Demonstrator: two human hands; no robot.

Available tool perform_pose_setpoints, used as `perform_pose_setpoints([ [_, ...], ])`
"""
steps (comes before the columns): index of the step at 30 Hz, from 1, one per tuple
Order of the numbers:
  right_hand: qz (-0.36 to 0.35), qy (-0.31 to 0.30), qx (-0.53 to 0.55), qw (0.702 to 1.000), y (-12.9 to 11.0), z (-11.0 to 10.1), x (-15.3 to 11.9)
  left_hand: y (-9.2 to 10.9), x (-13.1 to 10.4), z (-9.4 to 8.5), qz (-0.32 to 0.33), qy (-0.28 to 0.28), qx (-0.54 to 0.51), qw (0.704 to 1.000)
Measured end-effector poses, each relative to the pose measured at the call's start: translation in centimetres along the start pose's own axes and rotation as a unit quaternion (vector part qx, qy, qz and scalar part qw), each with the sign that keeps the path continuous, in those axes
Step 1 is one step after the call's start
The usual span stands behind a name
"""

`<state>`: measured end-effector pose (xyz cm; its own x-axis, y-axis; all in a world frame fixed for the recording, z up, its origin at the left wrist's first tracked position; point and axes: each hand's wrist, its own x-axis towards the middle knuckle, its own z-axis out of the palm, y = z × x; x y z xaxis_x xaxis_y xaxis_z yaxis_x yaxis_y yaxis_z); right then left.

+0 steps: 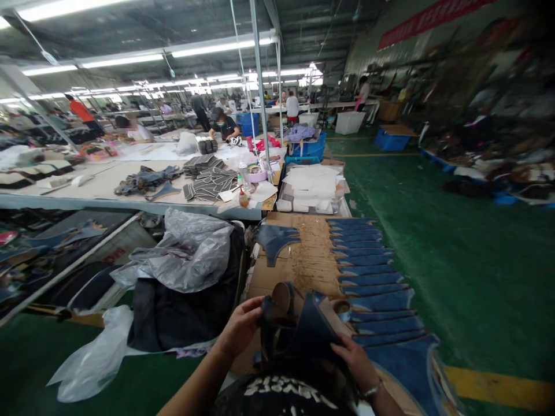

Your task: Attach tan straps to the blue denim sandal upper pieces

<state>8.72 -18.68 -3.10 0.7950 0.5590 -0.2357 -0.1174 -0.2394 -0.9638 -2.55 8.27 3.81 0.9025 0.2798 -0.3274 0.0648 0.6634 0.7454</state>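
My left hand [243, 325] pinches the left side of a dark blue leather piece [314, 326] with curled straps and a tan underside. My right hand [356, 363] has its fingers closed on the right edge of the same piece. It is held low, close to my body, over a cardboard-covered surface [312, 266]. Along the right side of that cardboard lies an overlapping row of similar blue leather pieces [373, 271]. One more blue piece [275, 238] lies flat at the far left of the cardboard.
Left of the cardboard, a clear plastic bag [186, 248] rests on black material [186, 312]. The long table [99, 173] ahead bears blue pieces, grey stacked pieces [210, 179] and bottles. A pile of white sheets [312, 182] stands beyond the cardboard. Green floor [477, 271] lies right. Several people work farther back.
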Motion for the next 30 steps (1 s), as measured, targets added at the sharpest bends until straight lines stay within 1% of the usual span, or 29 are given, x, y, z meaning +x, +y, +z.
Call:
perform_pose_setpoints([
  [2, 0.054, -0.015, 0.068, 0.996, -0.9, -0.6, -0.6, -0.1, 0.2, -0.1, -0.019, 0.021, 0.017, 0.999],
  [4, 0.078, -0.006, 0.139, 0.987, -1.9, -1.7, -1.1, -0.1, 0.2, -0.2, -0.022, 0.046, 0.022, 0.998],
  [6, 0.076, 0.029, 0.185, 0.979, -2.8, -3.8, -1.6, 0.1, 0.2, -0.3, -0.021, 0.058, 0.026, 0.998],
  [8, 0.075, 0.08, 0.187, 0.976, -3.4, -6.7, -2.0, 0.5, 0.1, -0.3, -0.025, 0.062, 0.036, 0.997],
  [11, 0.092, 0.156, 0.098, 0.979, -3.3, -11.8, -2.0, 1.2, -0.3, 0.3, -0.024, 0.062, 0.061, 0.996],
  [12, 0.103, 0.178, 0.06, 0.977, -2.9, -13.5, -1.8, 1.4, -0.5, 0.6, -0.022, 0.059, 0.073, 0.995],
  [13, 0.111, 0.186, 0.038, 0.976, -2.3, -14.9, -1.4, 1.5, -0.7, 1.0, -0.02, 0.057, 0.087, 0.994],
  [14, 0.119, 0.196, 0.011, 0.973, -1.6, -16.1, -0.9, 1.5, -0.9, 1.4, -0.016, 0.058, 0.099, 0.993],
  [15, 0.13, 0.222, -0.04, 0.966, -0.9, -17.0, -0.3, 1.5, -1.0, 1.8, -0.013, 0.063, 0.11, 0.992],
  [17, 0.138, 0.254, -0.158, 0.944, 0.5, -17.6, 1.0, 1.3, -1.3, 2.7, -0.002, 0.076, 0.124, 0.989],
  [18, 0.127, 0.262, -0.21, 0.933, 1.0, -17.2, 1.6, 1.1, -1.4, 3.1, 0.006, 0.083, 0.128, 0.988],
  [19, 0.108, 0.26, -0.245, 0.928, 1.1, -16.4, 2.1, 0.9, -1.5, 3.4, 0.015, 0.086, 0.132, 0.987],
  [21, 0.054, 0.23, -0.27, 0.933, 0.4, -13.6, 2.5, 0.4, -1.7, 3.8, 0.028, 0.082, 0.137, 0.987],
  [22, 0.031, 0.204, -0.265, 0.942, -0.6, -11.7, 2.4, 0.1, -1.8, 3.9, 0.032, 0.079, 0.137, 0.987],
  [25, -0.019, 0.066, -0.21, 0.975, -4.9, -5.0, 1.3, -1.1, -1.8, 4.1, 0.037, 0.068, 0.136, 0.988],
  [26, -0.043, 0.024, -0.189, 0.981, -6.5, -2.7, 0.9, -1.4, -1.8, 4.1, 0.038, 0.067, 0.141, 0.987],
  [28, -0.126, -0.049, -0.157, 0.978, -9.4, 1.0, 0.3, -1.9, -1.7, 4.4, 0.036, 0.062, 0.157, 0.985],
  [29, -0.162, -0.071, -0.15, 0.973, -10.5, 2.4, 0.1, -2.1, -1.7, 4.5, 0.034, 0.059, 0.165, 0.984],
  [30, -0.188, -0.08, -0.148, 0.968, -11.4, 3.5, -0.1, -2.2, -1.8, 4.7, 0.032, 0.057, 0.171, 0.983],
])
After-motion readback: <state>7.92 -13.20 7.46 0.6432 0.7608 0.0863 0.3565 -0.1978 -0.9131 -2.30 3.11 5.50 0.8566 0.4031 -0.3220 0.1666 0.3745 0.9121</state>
